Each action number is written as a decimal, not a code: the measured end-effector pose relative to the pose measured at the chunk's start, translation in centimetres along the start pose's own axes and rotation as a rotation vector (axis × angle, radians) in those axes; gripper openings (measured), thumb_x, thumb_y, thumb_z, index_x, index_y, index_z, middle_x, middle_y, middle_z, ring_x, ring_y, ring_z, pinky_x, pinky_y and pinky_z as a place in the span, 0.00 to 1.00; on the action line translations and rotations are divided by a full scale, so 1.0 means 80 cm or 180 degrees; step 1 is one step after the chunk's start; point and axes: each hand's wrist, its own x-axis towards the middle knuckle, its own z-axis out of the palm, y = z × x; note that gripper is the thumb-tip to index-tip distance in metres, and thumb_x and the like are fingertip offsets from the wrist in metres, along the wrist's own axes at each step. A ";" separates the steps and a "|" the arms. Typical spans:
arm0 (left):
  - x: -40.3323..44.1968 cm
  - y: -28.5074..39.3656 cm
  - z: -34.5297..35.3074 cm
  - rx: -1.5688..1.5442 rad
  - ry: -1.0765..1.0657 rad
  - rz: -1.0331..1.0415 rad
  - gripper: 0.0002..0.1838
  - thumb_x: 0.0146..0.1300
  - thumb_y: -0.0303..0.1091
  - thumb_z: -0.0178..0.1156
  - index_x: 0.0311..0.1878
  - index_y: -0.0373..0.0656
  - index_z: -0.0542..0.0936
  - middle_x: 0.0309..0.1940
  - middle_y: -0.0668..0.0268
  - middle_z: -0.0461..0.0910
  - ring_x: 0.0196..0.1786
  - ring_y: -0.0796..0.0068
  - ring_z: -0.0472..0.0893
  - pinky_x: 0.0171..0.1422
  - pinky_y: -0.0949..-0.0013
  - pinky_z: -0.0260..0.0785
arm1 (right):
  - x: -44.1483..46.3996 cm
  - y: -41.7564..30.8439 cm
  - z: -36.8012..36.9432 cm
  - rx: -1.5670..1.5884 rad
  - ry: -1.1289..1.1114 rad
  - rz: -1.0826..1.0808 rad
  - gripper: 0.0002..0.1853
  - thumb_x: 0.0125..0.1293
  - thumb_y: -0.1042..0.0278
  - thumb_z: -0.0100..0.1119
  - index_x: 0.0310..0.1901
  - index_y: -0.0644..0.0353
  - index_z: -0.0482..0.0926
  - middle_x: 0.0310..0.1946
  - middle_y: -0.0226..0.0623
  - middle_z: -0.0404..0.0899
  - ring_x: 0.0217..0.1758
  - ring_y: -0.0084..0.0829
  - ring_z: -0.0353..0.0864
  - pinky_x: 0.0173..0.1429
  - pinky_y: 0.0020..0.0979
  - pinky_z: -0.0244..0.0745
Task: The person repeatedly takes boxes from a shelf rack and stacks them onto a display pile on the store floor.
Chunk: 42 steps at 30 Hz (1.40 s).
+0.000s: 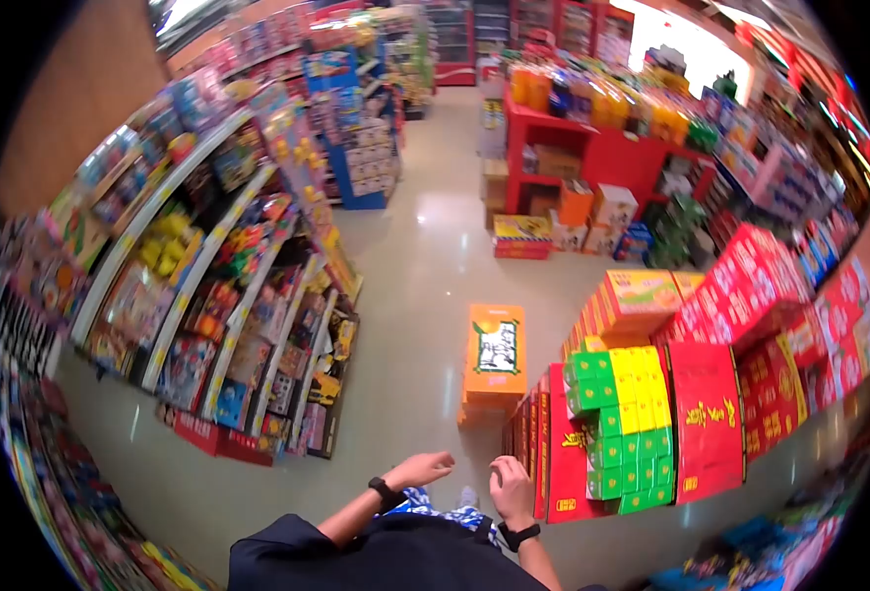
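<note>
My left hand (423,470) hangs in front of my body, its fingers loosely bent and pointing right, with nothing in it. A dark band circles that wrist. To its right is my right hand (511,487), also with nothing visible in it and its fingers slightly curled. The two hands are apart. Closest to my right hand is a stack of red cartons (558,433), without clear contact. Small green boxes (632,455) and yellow boxes (642,382) are piled on the red cartons. An orange carton (495,350) with a white label stands on the floor ahead.
Shelves of packaged goods (198,286) line the left side. More cartons (740,286) are stacked at right. A red counter (592,148) bears bottles, with boxes (592,212) below. The tiled floor (435,236) runs as an aisle towards fridges (454,44) at the back.
</note>
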 end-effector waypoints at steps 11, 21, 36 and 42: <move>-0.210 -0.086 0.082 -0.0710 0.1272 -0.0301 0.24 0.83 0.48 0.59 0.70 0.42 0.81 0.63 0.53 0.89 0.64 0.50 0.88 0.69 0.53 0.80 | 0.004 -0.157 0.116 0.0114 -0.1377 -0.1595 0.10 0.66 0.75 0.66 0.48 0.56 0.86 0.48 0.40 0.86 0.51 0.48 0.89 0.55 0.45 0.85; -0.527 -0.235 0.169 -0.1305 0.2244 -0.1662 0.26 0.80 0.52 0.61 0.71 0.47 0.81 0.62 0.57 0.90 0.62 0.53 0.89 0.67 0.54 0.80 | -0.136 -0.401 0.328 0.0778 -0.2365 -0.2319 0.07 0.70 0.72 0.66 0.48 0.53 0.86 0.47 0.39 0.87 0.51 0.49 0.88 0.53 0.46 0.85; -0.799 -0.368 0.110 -0.1953 0.3815 -0.2328 0.26 0.80 0.49 0.63 0.72 0.45 0.79 0.61 0.54 0.90 0.59 0.52 0.90 0.65 0.57 0.81 | -0.277 -0.659 0.604 0.1143 -0.4360 -0.3713 0.12 0.73 0.70 0.62 0.55 0.53 0.85 0.49 0.38 0.87 0.53 0.48 0.88 0.54 0.47 0.85; -0.914 -0.451 0.002 -0.1842 0.3861 -0.2546 0.26 0.80 0.51 0.64 0.72 0.47 0.80 0.61 0.54 0.89 0.58 0.51 0.90 0.64 0.56 0.81 | -0.257 -0.812 0.728 0.1294 -0.4147 -0.3908 0.07 0.75 0.69 0.59 0.50 0.57 0.84 0.46 0.38 0.87 0.52 0.47 0.87 0.56 0.47 0.83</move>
